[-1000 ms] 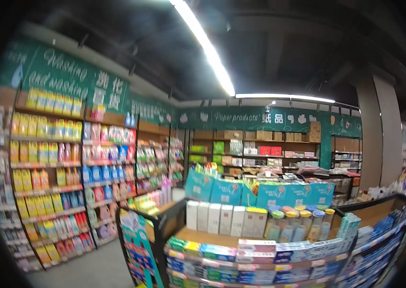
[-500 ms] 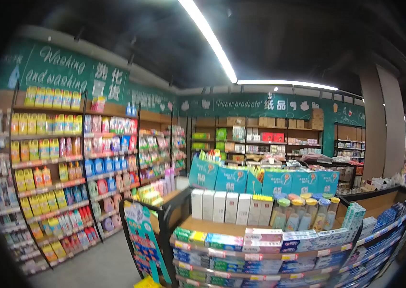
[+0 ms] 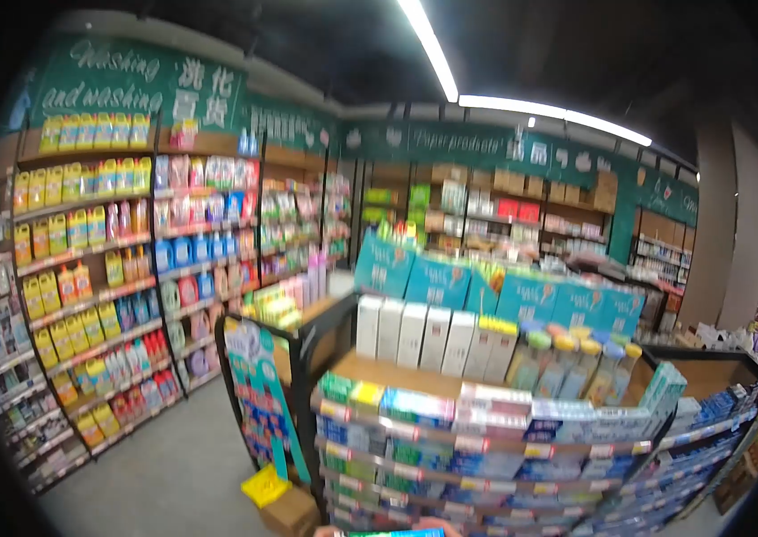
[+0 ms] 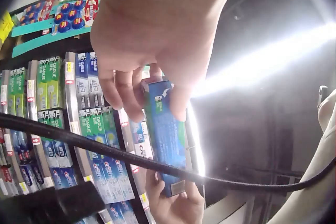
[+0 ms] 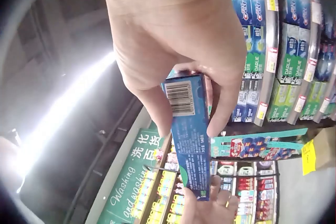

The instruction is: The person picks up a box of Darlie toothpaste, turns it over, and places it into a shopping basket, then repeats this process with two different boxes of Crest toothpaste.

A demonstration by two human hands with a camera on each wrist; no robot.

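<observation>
Carton: a slim blue carton (image 5: 190,140) with a green patch is held between the two hands in front of the person; in the head view only a strip of it shows at the bottom edge.

Hands: left hand (image 4: 157,37) bent round one end, thumb on one side and fingers on the other. Right hand (image 5: 181,29) pinches the opposite, barcoded end between thumb and fingers. Both are closed to about the carton's width. Wrist views show the carton's middle length uncovered by fingers.

Edges and room: bare grey floor (image 3: 168,461) forms an open lane between the left wall shelves (image 3: 97,268) and the toothpaste shelf (image 3: 477,447). The latter's tiered front, edged with price strips, stands ahead of the hands, apart from the carton as far as can be judged.

Obstacles: a cardboard box (image 3: 289,512) with a yellow sheet (image 3: 265,486) is on the floor at that shelf's left foot, beneath a hanging display panel (image 3: 258,394). A black cable (image 4: 105,144) crosses the left wrist view, in front of the carton's lower part.

Others: white cartons (image 3: 410,334), lidded bottles (image 3: 567,367) and turquoise boxes (image 3: 437,285) line the shelf's top; a column (image 3: 728,224) rises behind, right.
</observation>
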